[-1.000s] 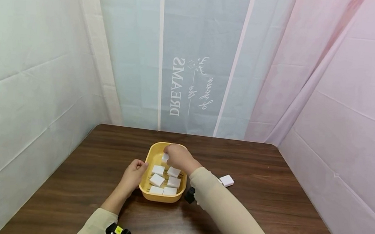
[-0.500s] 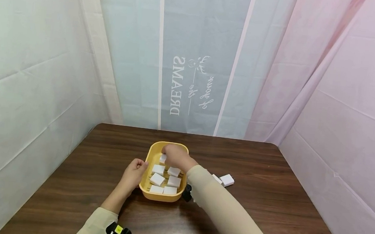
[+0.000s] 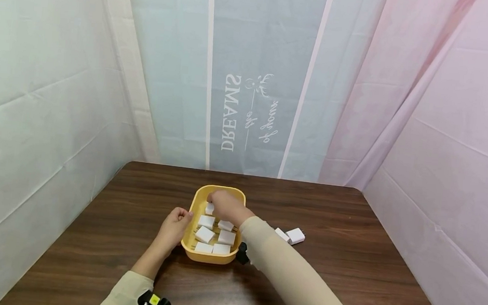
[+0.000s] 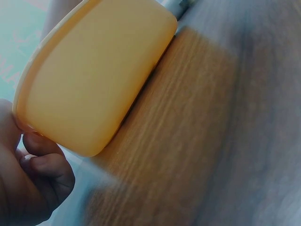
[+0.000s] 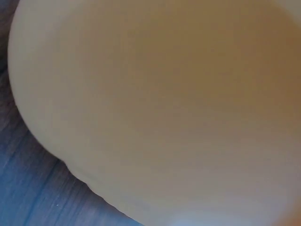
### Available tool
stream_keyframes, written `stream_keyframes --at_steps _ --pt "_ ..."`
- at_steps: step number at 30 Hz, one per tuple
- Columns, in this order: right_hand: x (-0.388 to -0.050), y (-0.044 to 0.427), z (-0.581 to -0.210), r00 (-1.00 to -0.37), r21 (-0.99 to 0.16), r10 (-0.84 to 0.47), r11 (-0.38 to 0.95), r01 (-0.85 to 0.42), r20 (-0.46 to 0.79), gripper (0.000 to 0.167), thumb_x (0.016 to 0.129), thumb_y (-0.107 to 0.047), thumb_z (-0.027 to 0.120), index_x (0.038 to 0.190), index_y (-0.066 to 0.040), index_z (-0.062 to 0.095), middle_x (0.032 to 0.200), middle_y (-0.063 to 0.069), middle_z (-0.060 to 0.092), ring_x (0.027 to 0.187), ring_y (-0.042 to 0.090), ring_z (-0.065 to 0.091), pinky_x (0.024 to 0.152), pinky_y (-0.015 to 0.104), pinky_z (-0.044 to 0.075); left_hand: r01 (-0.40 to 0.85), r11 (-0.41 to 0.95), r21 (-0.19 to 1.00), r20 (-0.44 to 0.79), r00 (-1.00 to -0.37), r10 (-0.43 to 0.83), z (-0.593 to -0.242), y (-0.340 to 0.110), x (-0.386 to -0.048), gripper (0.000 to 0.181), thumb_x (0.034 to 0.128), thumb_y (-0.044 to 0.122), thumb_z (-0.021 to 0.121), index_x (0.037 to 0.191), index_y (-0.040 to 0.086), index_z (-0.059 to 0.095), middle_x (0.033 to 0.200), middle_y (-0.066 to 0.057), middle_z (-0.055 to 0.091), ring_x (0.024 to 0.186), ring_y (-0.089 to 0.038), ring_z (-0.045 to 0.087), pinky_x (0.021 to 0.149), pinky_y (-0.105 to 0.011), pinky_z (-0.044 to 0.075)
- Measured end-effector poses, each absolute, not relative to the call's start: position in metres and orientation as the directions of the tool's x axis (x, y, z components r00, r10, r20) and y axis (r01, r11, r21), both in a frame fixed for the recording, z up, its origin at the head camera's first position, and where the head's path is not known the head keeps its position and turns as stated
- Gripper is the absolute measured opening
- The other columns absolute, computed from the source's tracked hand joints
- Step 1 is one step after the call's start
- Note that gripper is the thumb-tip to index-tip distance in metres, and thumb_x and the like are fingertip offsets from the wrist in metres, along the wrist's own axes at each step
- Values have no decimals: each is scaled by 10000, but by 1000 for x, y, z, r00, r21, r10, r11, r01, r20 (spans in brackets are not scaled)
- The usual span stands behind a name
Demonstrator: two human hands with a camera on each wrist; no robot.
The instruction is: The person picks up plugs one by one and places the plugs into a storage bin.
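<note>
A yellow plastic basket (image 3: 213, 258) stands on the table with several white plug chargers (image 3: 205, 235) lying in it, metal prongs showing on some. At its left side my left hand (image 3: 174, 225) pinches the rim; in the left wrist view, its curled fingers (image 4: 49, 167) meet the corner of the basket wall (image 4: 99, 75). My right hand (image 3: 229, 208) reaches over the right rim into the far half and holds a white charger (image 3: 209, 208) low inside. That hand's fingertips are mostly hidden. A pale blurred surface fills the right wrist view.
Two more white chargers, a nearer one (image 3: 282, 234) and a farther right one (image 3: 295, 235), lie together on the brown wooden table (image 3: 348, 258), right of the basket and beside my right sleeve. Cloth curtains (image 3: 258, 37) hang behind the table and along both sides.
My right hand has moved slightly left inside the basket with the charger. The left hand and the basket have stayed in place.
</note>
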State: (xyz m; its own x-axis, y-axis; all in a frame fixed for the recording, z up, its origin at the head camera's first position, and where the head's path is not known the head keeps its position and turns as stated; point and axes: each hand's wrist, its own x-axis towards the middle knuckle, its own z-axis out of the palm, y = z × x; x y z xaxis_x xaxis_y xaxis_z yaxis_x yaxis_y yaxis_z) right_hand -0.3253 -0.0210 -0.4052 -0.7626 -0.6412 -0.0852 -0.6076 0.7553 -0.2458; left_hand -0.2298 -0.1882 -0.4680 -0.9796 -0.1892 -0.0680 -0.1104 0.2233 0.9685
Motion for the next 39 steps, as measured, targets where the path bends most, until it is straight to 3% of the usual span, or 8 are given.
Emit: stream_keyframes --at_steps 14,20,39 --pt "-329 -24 -419 -759 -261 -645 750 -608 -87 414 984 -29 653 1390 -106 629 1396 32 628 1303 182 579 1067 333 494 -97 215 972 -57 -981 -185 -470 -188 -231 250 1077 272 546 1094 24 520 761 -47 488 545 -137 452 433 -239 372" --pt "-329 -25 -421 -745 -253 -661 738 -626 -84 392 996 -22 631 1380 -100 636 1387 35 632 1308 180 574 1085 330 479 -99 209 973 -62 -982 -178 -470 -188 -230 248 1079 263 542 1107 17 522 794 -73 521 594 -152 507 461 -245 424" --pt "-333 -28 -428 -722 -219 -684 724 -654 -104 405 1011 -7 602 1384 -163 635 1392 -9 616 1314 149 560 1097 320 464 -96 212 973 -56 -981 -187 -470 -188 -230 238 1075 255 544 1085 19 518 787 -77 526 581 -156 503 448 -244 408"
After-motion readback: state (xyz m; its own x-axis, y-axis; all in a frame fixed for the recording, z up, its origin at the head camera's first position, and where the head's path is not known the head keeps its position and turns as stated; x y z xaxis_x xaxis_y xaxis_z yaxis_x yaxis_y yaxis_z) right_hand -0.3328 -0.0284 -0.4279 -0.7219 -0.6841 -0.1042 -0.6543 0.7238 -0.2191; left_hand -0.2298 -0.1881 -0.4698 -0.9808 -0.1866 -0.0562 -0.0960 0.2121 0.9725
